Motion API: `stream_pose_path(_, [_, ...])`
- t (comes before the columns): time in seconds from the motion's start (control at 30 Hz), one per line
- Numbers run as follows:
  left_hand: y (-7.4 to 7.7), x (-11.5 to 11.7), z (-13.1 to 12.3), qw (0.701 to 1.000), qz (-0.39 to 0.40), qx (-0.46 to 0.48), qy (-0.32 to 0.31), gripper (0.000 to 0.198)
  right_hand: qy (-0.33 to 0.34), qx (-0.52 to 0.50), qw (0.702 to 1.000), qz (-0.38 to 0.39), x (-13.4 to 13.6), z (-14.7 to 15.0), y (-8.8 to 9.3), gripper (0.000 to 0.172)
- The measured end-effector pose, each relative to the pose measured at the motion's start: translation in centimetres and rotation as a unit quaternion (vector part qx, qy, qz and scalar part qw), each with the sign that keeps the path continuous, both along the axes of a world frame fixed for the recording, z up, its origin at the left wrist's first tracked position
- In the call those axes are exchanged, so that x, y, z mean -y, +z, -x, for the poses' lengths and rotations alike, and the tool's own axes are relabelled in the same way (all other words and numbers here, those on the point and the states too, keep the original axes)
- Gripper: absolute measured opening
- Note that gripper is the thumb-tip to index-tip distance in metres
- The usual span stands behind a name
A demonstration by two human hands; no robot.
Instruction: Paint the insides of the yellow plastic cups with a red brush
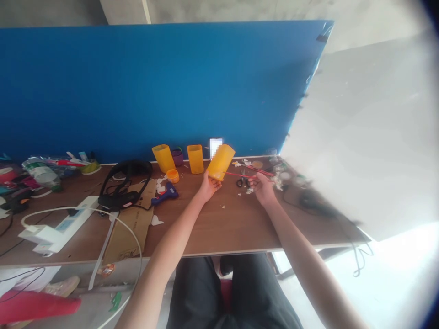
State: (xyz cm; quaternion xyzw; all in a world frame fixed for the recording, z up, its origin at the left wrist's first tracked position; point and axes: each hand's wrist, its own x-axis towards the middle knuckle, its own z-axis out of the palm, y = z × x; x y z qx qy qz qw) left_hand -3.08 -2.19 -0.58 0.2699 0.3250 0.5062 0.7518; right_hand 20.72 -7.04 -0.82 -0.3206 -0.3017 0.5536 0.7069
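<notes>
My left hand (210,187) grips a yellow cup-like container (222,161) near its bottom end, holding it tilted above the table. In my right hand (262,186) is a thin red-handled paintbrush (240,175), its tip at the lower part of the container; whether it touches cannot be made out. Two similar yellow containers, one leaning (163,158) and one upright (195,159), stand farther left. A small open jar of orange-yellow paint (173,176) sits before them. Black-handled scissors (243,182) lie between my hands.
A blue glue gun (165,193), black headset (126,185), cardboard piece (132,224) and white power strip (68,224) with a looping cable lie to the left. White scraps (157,220) are scattered about. A blue panel (164,91) closes the back; a white board (363,137) stands right.
</notes>
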Motion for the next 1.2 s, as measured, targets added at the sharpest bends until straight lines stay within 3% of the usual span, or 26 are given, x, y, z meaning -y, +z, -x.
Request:
stream_pose_path(0.2, [0.19,0.17,0.02,1.0,-0.003,0.014,0.005,0.057,-0.057,-0.029,0.998,-0.01,-0.24,-0.52,0.14,0.025])
stream_pose_path(0.53, [-0.15,0.02,0.33,0.999,-0.013,0.029,0.005,0.056,0.013,0.026,1.0,0.01,0.15,-0.06,0.09,0.023])
stream_pose_path(0.87, [0.12,0.22,0.32,0.999,-0.004,0.038,0.003,0.057,-0.058,-0.011,0.998,-0.016,-0.24,-0.1,0.31,0.023])
stream_pose_path(1.2, [0.05,-0.05,0.35,0.999,0.015,0.039,0.018,0.06,-0.028,0.012,0.999,0.029,0.12,-0.83,0.22,0.028])
